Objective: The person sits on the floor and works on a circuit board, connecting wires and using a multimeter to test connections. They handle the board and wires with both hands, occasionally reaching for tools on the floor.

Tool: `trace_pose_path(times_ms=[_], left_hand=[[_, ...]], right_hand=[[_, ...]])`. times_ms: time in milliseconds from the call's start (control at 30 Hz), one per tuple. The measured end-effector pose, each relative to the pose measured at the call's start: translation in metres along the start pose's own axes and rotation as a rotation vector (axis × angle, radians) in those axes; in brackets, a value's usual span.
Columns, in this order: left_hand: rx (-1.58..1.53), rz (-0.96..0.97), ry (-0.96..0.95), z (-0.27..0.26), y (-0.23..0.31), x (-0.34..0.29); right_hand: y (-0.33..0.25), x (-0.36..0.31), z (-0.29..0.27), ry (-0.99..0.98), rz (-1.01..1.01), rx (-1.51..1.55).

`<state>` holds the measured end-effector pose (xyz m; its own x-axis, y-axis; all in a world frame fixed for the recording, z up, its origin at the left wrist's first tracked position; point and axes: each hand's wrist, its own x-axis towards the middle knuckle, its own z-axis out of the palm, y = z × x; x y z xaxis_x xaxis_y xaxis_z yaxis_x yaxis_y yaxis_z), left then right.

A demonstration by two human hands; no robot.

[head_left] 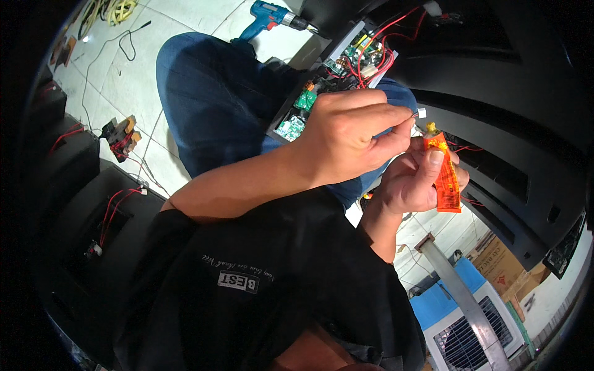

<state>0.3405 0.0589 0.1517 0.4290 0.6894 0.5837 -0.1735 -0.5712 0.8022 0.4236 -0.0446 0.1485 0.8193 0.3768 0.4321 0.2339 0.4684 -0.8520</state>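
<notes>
My left hand [352, 127] reaches across from the left and pinches a small white plug [422, 113] by a short, thin, dark lead between thumb and fingertips. Just below it, my right hand [411, 182] is wrapped round an orange squeeze tube [447, 176], its thumb pressed on the upper part. Yellow paste or a yellow tip [431, 127] shows at the tube's top, close to the plug but apart from it. Beyond my left hand, an open metal case with circuit boards [359, 49] and red wires lies by my legs, partly hidden by that hand.
A blue cordless drill [266, 21] lies on the tiled floor [185, 15] at the far side. Large black panels [476, 130] stand on the right, and black housings with red wires [117, 213] on the left. A cardboard box [501, 266] and a metal bar [470, 309] are at lower right.
</notes>
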Motion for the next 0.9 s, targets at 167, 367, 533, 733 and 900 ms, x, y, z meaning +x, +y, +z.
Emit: trace_pose_path(times_ms=[167, 367, 533, 733, 900], left_hand=[[0.044, 0.032, 0.012, -0.001, -0.001, -0.002], [0.062, 0.094, 0.029, -0.002, -0.001, -0.002], [0.074, 0.139, 0.037, -0.003, -0.005, -0.003], [0.084, 0.156, 0.047, -0.002, -0.007, -0.004], [0.084, 0.138, 0.047, -0.003, -0.006, -0.004]], right_hand=[[0.004, -0.002, 0.002, -0.025, -0.081, -0.066], [0.011, -0.005, -0.013, -0.075, -0.159, -0.231], [0.009, -0.004, -0.003, -0.043, -0.163, -0.228], [0.008, -0.004, 0.0, -0.023, -0.161, -0.316], [0.01, -0.006, -0.002, -0.028, -0.183, -0.364]])
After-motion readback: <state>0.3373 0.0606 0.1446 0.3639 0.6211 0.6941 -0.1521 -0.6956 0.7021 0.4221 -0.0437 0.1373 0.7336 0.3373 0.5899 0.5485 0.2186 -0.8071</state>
